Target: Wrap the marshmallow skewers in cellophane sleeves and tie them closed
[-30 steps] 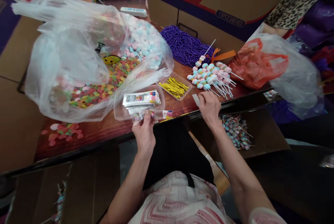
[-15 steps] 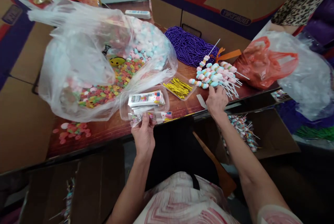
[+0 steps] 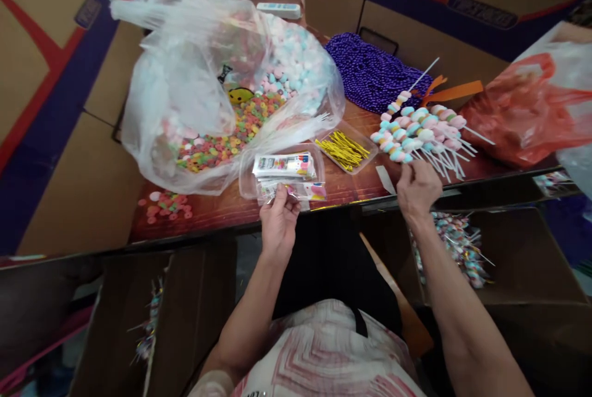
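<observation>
My left hand (image 3: pixel 279 219) pinches a small clear printed packet (image 3: pixel 298 190) at the table's front edge, just below a clear tray of similar printed packets (image 3: pixel 283 166). My right hand (image 3: pixel 417 186) reaches to the near end of a pile of pastel marshmallow skewers (image 3: pixel 422 129), its fingers curled at the white sticks; whether it grips one is hidden. A small clear tray of gold twist ties (image 3: pixel 345 150) lies between the two hands.
A big clear bag of coloured candy rings and marshmallows (image 3: pixel 222 95) fills the table's left. Purple beads (image 3: pixel 372 73) lie at the back, a red plastic bag (image 3: pixel 527 107) on the right. Loose candies (image 3: pixel 166 206) lie front left. Cardboard boxes surround the table (image 3: pixel 213 221); one below right holds finished skewers (image 3: pixel 456 246).
My right hand moved from the table edge up to the skewer pile. The left hand kept its hold on the packet. The view shifted left.
</observation>
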Demonstrator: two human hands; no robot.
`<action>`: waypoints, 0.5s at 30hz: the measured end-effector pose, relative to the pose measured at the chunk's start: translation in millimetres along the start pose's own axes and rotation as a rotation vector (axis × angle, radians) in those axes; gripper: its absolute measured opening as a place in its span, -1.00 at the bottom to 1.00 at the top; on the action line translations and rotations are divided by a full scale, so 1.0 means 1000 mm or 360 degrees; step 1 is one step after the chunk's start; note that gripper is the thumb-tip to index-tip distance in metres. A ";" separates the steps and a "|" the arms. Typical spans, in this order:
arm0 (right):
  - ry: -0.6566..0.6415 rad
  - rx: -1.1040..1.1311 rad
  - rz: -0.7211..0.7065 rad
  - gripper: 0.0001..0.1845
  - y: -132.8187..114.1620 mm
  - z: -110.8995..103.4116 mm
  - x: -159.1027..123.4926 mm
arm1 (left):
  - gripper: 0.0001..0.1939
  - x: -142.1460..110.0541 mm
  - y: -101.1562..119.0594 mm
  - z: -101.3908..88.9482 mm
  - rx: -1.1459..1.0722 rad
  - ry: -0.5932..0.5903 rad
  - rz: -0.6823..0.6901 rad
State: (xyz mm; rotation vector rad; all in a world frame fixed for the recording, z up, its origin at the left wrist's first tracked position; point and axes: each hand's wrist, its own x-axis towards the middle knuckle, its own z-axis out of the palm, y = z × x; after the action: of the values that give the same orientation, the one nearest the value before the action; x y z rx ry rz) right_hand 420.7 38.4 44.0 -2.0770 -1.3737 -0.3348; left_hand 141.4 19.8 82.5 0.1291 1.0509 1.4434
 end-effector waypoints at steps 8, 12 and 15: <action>0.0063 0.0987 -0.0055 -0.89 -0.048 -0.062 -0.051 | -0.70 0.004 0.010 0.003 -0.0065 0.0037 -0.0137; -0.0219 0.1069 -0.0283 -0.92 -0.063 -0.080 -0.074 | -0.73 0.004 0.016 0.005 -0.0043 0.0106 -0.0156; -0.0246 0.1034 -0.0395 -0.90 -0.063 -0.081 -0.076 | -0.72 0.004 0.021 0.005 0.0024 0.0117 -0.0158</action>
State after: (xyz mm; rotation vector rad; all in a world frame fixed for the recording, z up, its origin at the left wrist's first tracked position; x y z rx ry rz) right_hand 341.6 -51.0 89.6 -1.4232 -1.5737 0.1666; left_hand 128.5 29.7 97.0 0.0341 1.1132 1.3592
